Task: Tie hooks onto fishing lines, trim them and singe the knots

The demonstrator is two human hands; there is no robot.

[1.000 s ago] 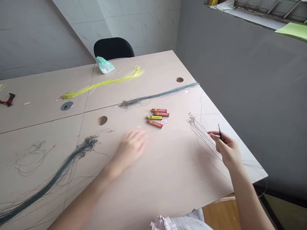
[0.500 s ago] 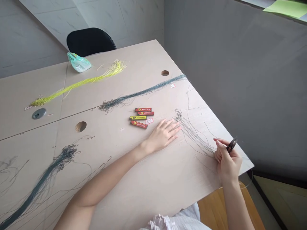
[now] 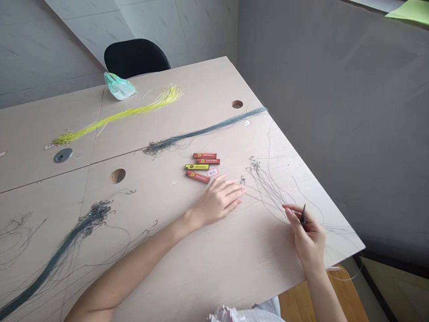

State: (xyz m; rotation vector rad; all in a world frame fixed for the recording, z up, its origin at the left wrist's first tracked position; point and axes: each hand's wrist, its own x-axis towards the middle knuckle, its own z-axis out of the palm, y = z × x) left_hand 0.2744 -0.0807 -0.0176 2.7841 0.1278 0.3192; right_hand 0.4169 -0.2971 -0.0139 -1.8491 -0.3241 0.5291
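Observation:
My left hand [image 3: 219, 201] lies palm down on the table with its fingers stretched out. By its fingertips is a small cluster of hooks [image 3: 243, 180] on thin line. A larger cluster of snelled fish hooks [image 3: 255, 165] sits just beyond, its thin lines running toward my right hand [image 3: 310, 237]. That hand is closed around a small dark pointed tool [image 3: 303, 215], whose exact kind I cannot make out. Thumb and index finger are near the lines; whether they pinch one is unclear. Loose line ends spread behind the hand near the table edge.
Red and yellow labelled boxes [image 3: 197, 167] lie mid-table. A blue-grey line bundle [image 3: 214, 128], a yellow bundle [image 3: 124, 115] and another dark bundle with hooks [image 3: 60, 255] are spread around. A plastic bag [image 3: 119, 87] stands at the back; cable holes [image 3: 117, 176] pierce the table [image 3: 201, 268].
My left hand has slid left and toward me, and a small cluster of hooks now lies apart from the larger one. My right hand has moved left with the tool turned more upright.

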